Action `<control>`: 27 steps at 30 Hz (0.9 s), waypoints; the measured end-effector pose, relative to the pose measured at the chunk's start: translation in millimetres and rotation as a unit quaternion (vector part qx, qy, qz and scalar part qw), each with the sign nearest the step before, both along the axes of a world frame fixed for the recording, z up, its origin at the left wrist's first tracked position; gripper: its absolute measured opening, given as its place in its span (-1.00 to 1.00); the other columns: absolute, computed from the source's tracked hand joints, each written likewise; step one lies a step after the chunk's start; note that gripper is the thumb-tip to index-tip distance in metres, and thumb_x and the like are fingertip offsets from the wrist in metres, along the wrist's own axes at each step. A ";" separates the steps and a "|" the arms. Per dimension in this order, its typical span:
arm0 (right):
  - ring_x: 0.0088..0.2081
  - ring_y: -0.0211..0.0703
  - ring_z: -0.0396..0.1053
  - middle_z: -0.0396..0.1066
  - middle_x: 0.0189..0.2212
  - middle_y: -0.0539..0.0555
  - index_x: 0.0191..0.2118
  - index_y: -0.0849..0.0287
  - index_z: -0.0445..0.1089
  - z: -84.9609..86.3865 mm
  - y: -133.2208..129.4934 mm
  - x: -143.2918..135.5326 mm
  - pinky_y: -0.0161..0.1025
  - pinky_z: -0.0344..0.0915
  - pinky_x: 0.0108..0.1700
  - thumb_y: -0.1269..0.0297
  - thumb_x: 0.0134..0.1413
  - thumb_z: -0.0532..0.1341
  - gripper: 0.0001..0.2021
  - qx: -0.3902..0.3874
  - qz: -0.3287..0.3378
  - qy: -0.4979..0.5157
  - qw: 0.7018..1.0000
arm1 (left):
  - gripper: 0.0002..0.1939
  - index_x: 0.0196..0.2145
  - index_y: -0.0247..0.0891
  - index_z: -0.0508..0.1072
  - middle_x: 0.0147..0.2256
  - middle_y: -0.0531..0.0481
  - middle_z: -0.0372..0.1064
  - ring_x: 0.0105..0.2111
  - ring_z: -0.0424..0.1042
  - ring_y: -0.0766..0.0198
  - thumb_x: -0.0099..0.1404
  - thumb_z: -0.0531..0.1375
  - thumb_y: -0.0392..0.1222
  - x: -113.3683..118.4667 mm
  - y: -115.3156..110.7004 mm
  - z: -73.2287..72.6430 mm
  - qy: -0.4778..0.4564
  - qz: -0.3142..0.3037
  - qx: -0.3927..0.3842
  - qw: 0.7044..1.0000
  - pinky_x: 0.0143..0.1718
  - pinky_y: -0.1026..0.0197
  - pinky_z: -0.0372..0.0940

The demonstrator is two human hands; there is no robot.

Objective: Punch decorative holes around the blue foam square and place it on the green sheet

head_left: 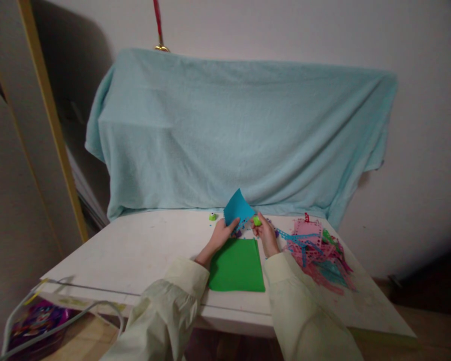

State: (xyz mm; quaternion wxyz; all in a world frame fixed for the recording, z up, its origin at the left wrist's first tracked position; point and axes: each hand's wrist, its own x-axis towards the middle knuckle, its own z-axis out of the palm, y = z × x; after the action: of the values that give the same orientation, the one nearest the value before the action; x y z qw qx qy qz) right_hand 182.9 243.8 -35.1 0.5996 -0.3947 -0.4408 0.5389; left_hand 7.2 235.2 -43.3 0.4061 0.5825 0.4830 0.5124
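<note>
A person in pale sleeves pinches a blue paper sheet [237,205] between the thumb and fingers of the left hand [221,234], above the far edge of a white table [154,250]. The right hand [266,235], fingers closed, grips a small lime-green tool [256,220] at the sheet's right corner. Green paper [236,265] lies toward the table's near edge; hole-dotted paper scraps [308,229] crowd its right edge, and a lime-green piece [212,217] sits by the far edge.

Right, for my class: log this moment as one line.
left hand: holding blue paper sheet | right hand: holding small lime-green punch-like tool | square green paper stack: on white table
</note>
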 end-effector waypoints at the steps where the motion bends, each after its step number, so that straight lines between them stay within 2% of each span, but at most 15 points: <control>1: -0.66 -0.29 0.20 0.39 -0.59 0.04 -0.44 0.20 0.39 0.1 1.2 1.5 -0.28 0.06 -0.62 -0.21 -0.06 0.23 -0.53 -0.010 -0.009 0.016 1.000 | -0.48 -0.41 -0.37 0.46 -0.53 -0.09 0.44 -0.58 0.35 0.28 0.19 0.15 0.24 0.4 -0.4 1.3 -0.011 -0.004 -0.001 1.000 -0.54 0.28 0.23; 6: -0.65 -0.27 0.22 0.41 -0.55 0.04 -0.37 0.17 0.36 -1.7 5.2 6.6 -0.27 0.13 -0.59 -0.18 -0.05 0.22 -0.56 -0.044 -0.021 0.079 0.996 | -0.41 -0.38 -0.38 0.47 -0.47 -0.13 0.48 -0.62 0.35 0.32 0.22 0.08 0.31 3.1 -4.9 9.5 -0.072 -0.051 -0.018 0.996 -0.53 0.27 0.28; 11: -0.65 -0.27 0.21 0.36 -0.59 -0.01 -0.30 0.15 0.34 -4.8 6.9 7.9 -0.30 0.07 -0.62 -0.19 0.00 0.15 -0.55 -0.051 -0.008 0.108 0.993 | -0.32 -0.32 -0.40 0.45 -0.45 -0.16 0.50 -0.65 0.34 0.34 0.24 -0.01 0.37 3.4 -7.7 16.0 -0.099 -0.064 -0.025 0.993 -0.55 0.28 0.28; 18: -0.69 -0.26 0.12 0.27 -0.66 0.00 -0.36 0.16 0.36 -6.1 10.9 8.5 -0.30 -0.03 -0.65 -0.28 -0.01 0.04 -0.47 -0.056 0.017 0.057 0.997 | -0.29 -0.36 -0.39 0.44 -0.52 -0.16 0.47 -0.65 0.34 0.31 0.24 -0.06 0.40 1.6 -5.9 13.3 -0.110 -0.035 -0.024 0.993 -0.51 0.24 0.31; 24: -0.74 -0.32 -0.03 0.18 -0.72 -0.03 -0.48 0.15 0.34 -3.9 10.6 6.1 -0.31 -0.13 -0.67 -0.24 -0.02 0.03 -0.50 -0.056 0.045 0.033 0.997 | -0.39 -0.32 -0.38 0.45 -0.45 -0.12 0.46 -0.53 0.38 0.28 0.19 0.11 0.33 0.6 -1.3 9.4 -0.088 0.022 0.003 0.996 -0.48 0.27 0.30; 27: -0.75 -0.34 -0.05 0.14 -0.74 -0.06 -0.51 0.15 0.32 -3.7 8.8 4.4 -0.31 -0.16 -0.68 -0.23 -0.03 0.05 -0.52 -0.057 0.044 0.019 0.997 | -0.43 -0.38 -0.39 0.46 -0.46 -0.10 0.45 -0.50 0.36 0.28 0.15 0.17 0.29 -1.3 2.2 7.9 -0.077 0.027 0.014 0.997 -0.47 0.29 0.29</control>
State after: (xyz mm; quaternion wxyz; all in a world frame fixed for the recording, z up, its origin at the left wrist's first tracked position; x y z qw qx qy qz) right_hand 187.2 252.6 -38.8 0.5603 -0.3975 -0.4148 0.5966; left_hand 5.9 237.4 -35.4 0.4200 0.5335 0.4582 0.5735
